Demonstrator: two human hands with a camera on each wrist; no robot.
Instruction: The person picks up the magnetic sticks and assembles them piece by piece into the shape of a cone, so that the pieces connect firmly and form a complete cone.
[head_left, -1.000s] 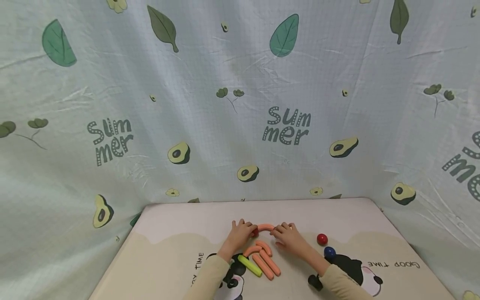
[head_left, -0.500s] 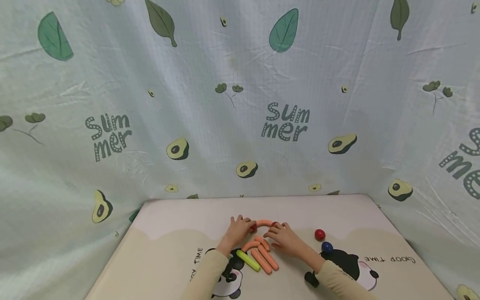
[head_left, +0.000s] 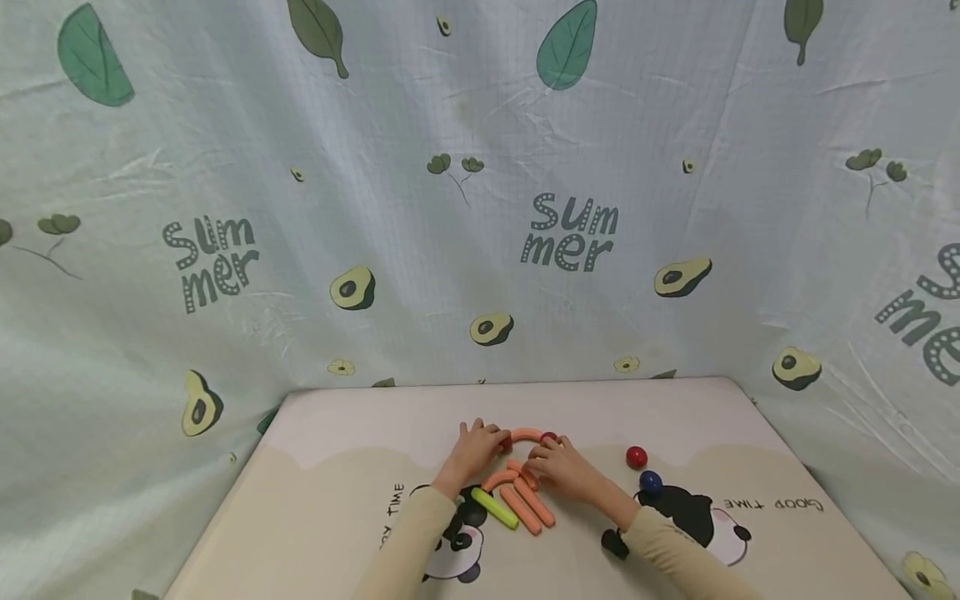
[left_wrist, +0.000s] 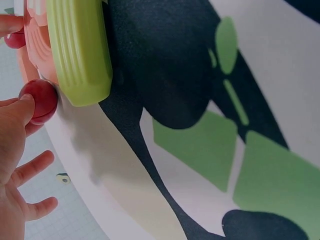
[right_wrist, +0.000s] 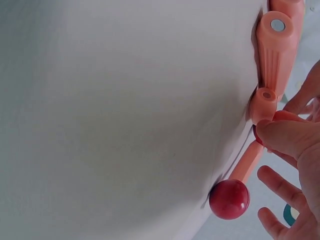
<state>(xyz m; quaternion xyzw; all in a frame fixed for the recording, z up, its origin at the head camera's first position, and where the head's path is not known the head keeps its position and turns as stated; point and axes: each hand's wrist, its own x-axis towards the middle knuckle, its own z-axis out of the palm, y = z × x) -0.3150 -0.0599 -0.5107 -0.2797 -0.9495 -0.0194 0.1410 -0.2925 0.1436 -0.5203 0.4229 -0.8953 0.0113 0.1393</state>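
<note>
On the table (head_left: 322, 517), near the far edge's middle, a long rod (head_left: 527, 434) spans two end balls (right_wrist: 229, 199), the left hand (head_left: 474, 450) at the left one. Before it lies a rod cluster (head_left: 521, 510), the right hand (head_left: 566, 473) at its right; farther right, two loose balls (head_left: 636, 457).

Soft, even light washes the pale pink-and-beige table (head_left: 337, 467), while behind it the grey-green printed curtain (head_left: 420, 250) catches a faint sheen along its creases. The right wrist view is dimmer and greyer, a blurry-edged shadow spreading over the table, a faint gloss on the round red ball (right_wrist: 229, 199) by its edge; beyond it, hazy softness.
</note>
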